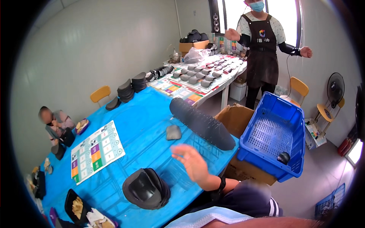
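My right hand (191, 164) is raised over the near right part of the blue-covered table (137, 117), a dark band on its wrist. Its fingers are stretched out and slightly apart, with nothing in them. A small grey curved pad (173, 132) lies just beyond the fingertips. To the hand's left, near the table's front edge, stands a stack of dark curved pieces (146, 189) with a shiny top. A long nested row of dark curved pieces (201, 123) lies beyond the hand, along the table's right side. My left hand is out of view.
A blue plastic crate (246, 146) with a dark piece inside rests on cardboard boxes at the right. A printed board (118, 141) lies on the table's left. One person (262, 57) stands behind the far table; another (61, 123) sits at the left. A fan (335, 89) stands far right.
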A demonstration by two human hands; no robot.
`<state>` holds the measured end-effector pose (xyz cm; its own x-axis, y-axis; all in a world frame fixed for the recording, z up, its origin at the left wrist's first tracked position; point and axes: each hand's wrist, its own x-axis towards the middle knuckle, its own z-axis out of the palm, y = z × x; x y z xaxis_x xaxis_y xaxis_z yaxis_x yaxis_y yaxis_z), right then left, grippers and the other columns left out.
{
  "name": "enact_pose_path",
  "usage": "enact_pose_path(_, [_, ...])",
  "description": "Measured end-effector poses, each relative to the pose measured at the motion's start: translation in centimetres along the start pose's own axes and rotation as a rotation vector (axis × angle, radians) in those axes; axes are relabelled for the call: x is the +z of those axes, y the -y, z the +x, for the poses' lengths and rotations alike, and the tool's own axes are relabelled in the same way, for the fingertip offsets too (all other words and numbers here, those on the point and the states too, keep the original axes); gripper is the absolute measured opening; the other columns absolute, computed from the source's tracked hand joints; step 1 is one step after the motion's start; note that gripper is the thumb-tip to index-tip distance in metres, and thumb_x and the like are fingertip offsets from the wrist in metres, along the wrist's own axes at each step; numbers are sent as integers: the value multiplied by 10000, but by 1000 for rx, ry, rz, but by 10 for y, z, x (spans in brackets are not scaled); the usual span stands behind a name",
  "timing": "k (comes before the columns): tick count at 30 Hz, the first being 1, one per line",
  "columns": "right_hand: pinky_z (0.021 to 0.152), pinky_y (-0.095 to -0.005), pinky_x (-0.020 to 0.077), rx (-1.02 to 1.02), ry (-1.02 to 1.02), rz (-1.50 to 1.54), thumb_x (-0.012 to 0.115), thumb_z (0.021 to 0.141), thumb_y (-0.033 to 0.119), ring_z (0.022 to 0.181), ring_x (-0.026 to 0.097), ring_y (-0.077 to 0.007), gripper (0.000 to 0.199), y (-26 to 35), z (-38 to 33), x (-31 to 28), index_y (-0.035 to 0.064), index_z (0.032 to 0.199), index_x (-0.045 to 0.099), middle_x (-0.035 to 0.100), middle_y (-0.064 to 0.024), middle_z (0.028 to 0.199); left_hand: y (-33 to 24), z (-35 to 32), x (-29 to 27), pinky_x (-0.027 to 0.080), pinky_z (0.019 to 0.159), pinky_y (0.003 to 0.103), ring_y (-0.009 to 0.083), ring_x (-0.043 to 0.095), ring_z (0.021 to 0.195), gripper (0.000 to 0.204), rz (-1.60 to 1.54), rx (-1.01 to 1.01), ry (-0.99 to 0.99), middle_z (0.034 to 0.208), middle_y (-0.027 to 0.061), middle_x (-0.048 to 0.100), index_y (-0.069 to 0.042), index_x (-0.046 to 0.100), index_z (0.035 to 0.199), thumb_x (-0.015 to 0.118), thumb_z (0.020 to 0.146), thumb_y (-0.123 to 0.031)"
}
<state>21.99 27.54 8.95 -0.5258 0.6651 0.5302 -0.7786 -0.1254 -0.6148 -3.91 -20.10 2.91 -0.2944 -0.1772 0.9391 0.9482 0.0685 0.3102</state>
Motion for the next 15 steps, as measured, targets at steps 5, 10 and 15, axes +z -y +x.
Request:
enact_pose_path(5, [901, -397, 416, -563, 574, -1014, 545, 816, 104, 1063, 505, -258, 285, 2, 3, 51, 24, 1090, 561, 533, -140, 1145, -117, 60, 108, 400, 598, 289, 161, 444, 635, 212, 245, -254, -11, 722, 74, 489, -6, 445, 767, 583, 847, -146])
enact_pose_path(10, [857, -367, 462, -844, 875, -769, 601, 751, 10, 1000, 551, -293, 321, 35, 24, 109, -35, 1067, 567, 551, -167, 1122, -165, 82, 181, 413, 552, 282, 195, 515, 599, 188, -423, -124, 409, 766, 127, 557, 13, 510, 826, 669, 730, -18])
enact_pose_path(15, [757, -335, 486, -681, 758, -547, 603, 763, -13, 894, 580, -281, 262, 34, 29, 139, -32, 1024, 582, 567, -168, 1028, -72, 95, 187, 444, 838, 381, 231, 562, 994, 430, -692, 474, 1188, 1182, 136, 522, -44, 508, 1178, 583, 826, -279])
